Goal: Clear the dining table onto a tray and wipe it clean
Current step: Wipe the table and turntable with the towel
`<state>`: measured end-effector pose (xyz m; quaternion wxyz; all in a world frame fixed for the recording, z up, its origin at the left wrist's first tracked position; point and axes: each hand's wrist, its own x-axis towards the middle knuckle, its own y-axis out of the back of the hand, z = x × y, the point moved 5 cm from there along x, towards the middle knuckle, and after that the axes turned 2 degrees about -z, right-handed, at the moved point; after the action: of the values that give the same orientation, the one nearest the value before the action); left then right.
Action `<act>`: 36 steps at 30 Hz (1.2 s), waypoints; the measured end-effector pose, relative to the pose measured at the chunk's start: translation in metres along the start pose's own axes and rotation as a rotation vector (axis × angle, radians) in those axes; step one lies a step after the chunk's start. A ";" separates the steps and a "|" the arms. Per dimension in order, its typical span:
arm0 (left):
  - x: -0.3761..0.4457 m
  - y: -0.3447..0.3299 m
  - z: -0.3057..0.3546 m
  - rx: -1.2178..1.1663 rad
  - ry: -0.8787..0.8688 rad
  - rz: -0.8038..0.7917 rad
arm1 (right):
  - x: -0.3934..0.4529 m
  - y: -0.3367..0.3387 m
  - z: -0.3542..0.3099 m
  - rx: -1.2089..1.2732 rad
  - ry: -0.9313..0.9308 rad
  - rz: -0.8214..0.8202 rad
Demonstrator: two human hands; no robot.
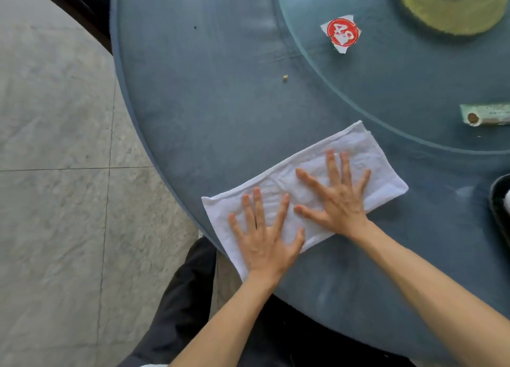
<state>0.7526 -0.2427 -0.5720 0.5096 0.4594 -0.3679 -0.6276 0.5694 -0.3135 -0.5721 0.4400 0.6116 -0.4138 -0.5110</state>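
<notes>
Near the front edge of the round blue worktop (pixel 220 104), two flat hands press a white cloth (pixel 367 151).

On the cloth, which lies folded in a long rectangle slanting up to the right, the left hand (pixel 266 238) rests on its lower left part and the right hand (pixel 338 198) on its middle, both with fingers straight and spread, holding nothing; the two hands are just beside each other, and the cloth's lower left corner reaches the worktop edge. Beyond the cloth lies a small crumb (pixel 285 78), and further on a glass turntable (pixel 400 96) carries a red and white sticker (pixel 343 32), a yellow round mat (pixel 452 10) and a pale paper wrapper (pixel 485 114). At the right edge a dark tray (pixel 498 204) shows partly.
</notes>
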 end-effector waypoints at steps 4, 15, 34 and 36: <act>0.008 -0.001 -0.009 0.020 0.013 0.091 | 0.016 -0.003 -0.002 -0.010 0.016 0.025; 0.137 0.042 -0.074 0.077 -0.047 0.205 | 0.143 0.024 -0.051 0.062 -0.053 0.050; 0.443 0.150 -0.200 0.105 -0.261 0.083 | 0.410 0.080 -0.134 0.154 -0.305 0.077; 0.465 0.156 -0.205 0.106 -0.282 0.090 | 0.429 0.084 -0.137 0.150 -0.329 0.094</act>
<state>0.9671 -0.7291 -0.5837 0.4555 0.3762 -0.4885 -0.6421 0.7583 -0.7308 -0.5913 0.3429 0.5309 -0.5453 -0.5507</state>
